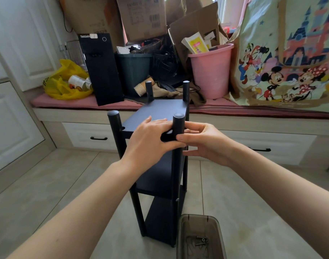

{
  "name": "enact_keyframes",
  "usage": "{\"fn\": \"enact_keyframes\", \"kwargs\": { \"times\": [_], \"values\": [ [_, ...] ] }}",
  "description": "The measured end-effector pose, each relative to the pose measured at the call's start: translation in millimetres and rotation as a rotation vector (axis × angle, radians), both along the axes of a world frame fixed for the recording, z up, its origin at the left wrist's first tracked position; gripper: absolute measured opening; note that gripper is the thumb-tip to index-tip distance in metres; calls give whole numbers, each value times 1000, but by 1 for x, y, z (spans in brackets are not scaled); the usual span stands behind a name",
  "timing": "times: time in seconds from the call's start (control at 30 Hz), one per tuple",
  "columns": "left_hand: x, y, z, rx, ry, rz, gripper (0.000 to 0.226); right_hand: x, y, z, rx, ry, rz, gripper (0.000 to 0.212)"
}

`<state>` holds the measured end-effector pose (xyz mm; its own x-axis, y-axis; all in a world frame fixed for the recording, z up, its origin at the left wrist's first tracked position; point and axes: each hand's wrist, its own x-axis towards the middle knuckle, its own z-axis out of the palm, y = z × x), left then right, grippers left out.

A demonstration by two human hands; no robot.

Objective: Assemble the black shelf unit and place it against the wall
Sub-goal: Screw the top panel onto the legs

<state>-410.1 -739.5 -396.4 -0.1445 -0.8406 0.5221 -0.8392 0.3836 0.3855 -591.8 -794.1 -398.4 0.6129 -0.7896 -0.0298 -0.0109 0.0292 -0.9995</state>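
The black shelf unit (160,174) stands upright on the tiled floor in front of me, with three boards and four round posts sticking up above the top board (160,111). My left hand (150,141) lies on the top board with its fingers stretched toward the near right post (178,131), thumb curled under the board's corner. My right hand (202,141) pinches that post from the right at board height, thumb and fingers curled round it. What sits between the fingers at the joint is hidden.
A brown translucent plastic box (199,238) with several screws sits on the floor at the shelf's near right foot. Behind runs a window bench with drawers (96,137), loaded with a pink bucket (211,71), a black computer tower (102,71), cardboard boxes and bags.
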Motion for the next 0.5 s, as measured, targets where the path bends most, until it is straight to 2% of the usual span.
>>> {"fn": "enact_keyframes", "kwargs": {
  "times": [0.13,0.23,0.33,0.4,0.5],
  "values": [
    [1,-1,-1,10,30,20,38,-3,-3,4,81,-37,61,44],
    [1,-1,-1,9,25,31,43,-2,-6,5,154,-92,61,58],
    [0,0,-1,14,25,39,47,3,-8,8,251,-171,41,59],
    [0,1,-1,3,39,41,41,10,-11,8,341,-214,-35,55],
    [0,2,-1,2,44,49,37,25,-16,8,428,-181,-170,55]
  ]
}}
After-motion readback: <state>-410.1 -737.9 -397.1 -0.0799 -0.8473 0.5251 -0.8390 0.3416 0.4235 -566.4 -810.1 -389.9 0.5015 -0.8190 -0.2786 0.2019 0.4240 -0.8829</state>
